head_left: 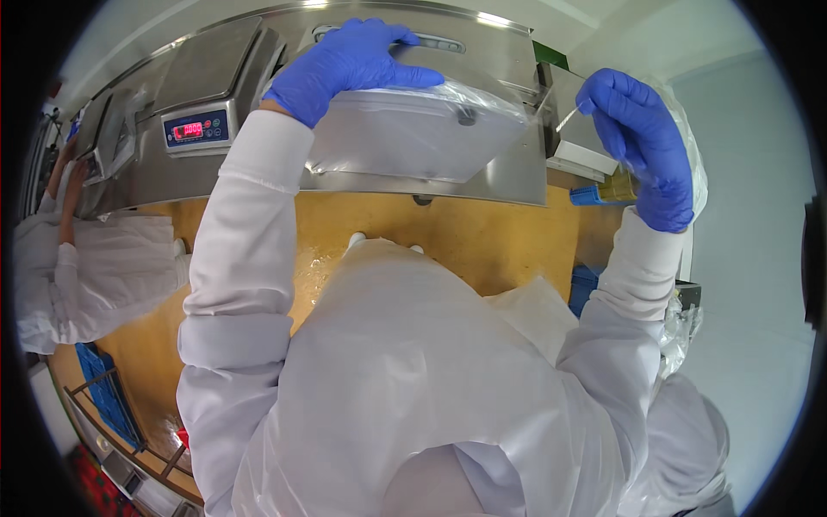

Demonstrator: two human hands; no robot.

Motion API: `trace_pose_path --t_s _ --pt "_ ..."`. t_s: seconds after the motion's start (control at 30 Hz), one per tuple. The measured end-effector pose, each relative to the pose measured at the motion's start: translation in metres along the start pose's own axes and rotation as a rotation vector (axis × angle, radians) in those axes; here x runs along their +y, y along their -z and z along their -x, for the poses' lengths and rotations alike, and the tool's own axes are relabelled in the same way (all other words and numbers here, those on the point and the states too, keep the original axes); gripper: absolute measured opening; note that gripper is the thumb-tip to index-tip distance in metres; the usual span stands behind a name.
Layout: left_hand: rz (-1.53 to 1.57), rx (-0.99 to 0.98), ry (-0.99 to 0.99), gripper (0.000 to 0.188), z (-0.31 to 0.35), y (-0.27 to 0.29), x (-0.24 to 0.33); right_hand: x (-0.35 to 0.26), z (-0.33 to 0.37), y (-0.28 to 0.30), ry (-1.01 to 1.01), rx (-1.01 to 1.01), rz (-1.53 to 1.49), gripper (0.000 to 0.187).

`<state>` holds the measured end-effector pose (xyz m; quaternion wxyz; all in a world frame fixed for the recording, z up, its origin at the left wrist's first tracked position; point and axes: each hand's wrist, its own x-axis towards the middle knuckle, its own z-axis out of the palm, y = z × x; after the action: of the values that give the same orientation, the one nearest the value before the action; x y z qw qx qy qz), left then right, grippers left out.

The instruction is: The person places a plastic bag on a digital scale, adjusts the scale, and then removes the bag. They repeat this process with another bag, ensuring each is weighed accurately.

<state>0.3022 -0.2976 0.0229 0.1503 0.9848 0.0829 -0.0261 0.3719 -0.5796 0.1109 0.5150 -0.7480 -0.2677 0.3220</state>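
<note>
A whitish, translucent box-shaped container [388,142] under clear plastic film [500,99] stands at the front of a steel worktop. My left hand [357,65], in a blue glove, lies over its upper left edge with thumb and fingers stretched apart. Off to the right, my blue-gloved right hand [642,142] is raised, its fingertips pinched on a thin white strip [566,120]. That strip's exact kind is unclear. Its lower end hangs near the film's right side, and I cannot tell whether they touch.
A bench scale [196,129] with a lit red display stands left of the container on the steel worktop [508,177]. Farther left, a co-worker in white [103,267] reaches toward another device. Blue crates [108,392] sit at lower left. A grey-white box [581,159] is at right.
</note>
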Motion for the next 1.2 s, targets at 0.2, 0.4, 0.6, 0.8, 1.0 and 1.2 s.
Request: trace_pose_path --t_s 0.2,0.4,0.6,0.8,1.0,1.2 --pt "0.204 0.105 -0.085 0.055 -0.009 -0.015 -0.009 -0.022 0.014 -0.031 0.211 -0.246 0.176 0.015" --pt "0.290 0.109 -0.049 0.048 -0.012 -0.021 -0.011 -0.005 0.034 -0.070 0.422 -0.259 0.325 0.025" --pt "0.234 0.116 -0.129 0.049 -0.012 -0.015 0.002 0.019 0.059 -0.075 0.323 -0.157 0.392 0.028" --pt "0.219 0.141 -0.126 0.061 -0.018 -0.021 0.001 0.044 0.071 -0.077 0.253 -0.141 0.355 0.036" --pt "0.336 0.166 -0.152 0.080 -0.016 -0.021 -0.004 0.053 0.076 -0.088 0.255 -0.125 0.295 0.029" --pt "0.405 0.226 -0.068 0.077 -0.015 -0.023 -0.016 0.048 0.072 -0.106 0.369 -0.086 0.250 0.014"
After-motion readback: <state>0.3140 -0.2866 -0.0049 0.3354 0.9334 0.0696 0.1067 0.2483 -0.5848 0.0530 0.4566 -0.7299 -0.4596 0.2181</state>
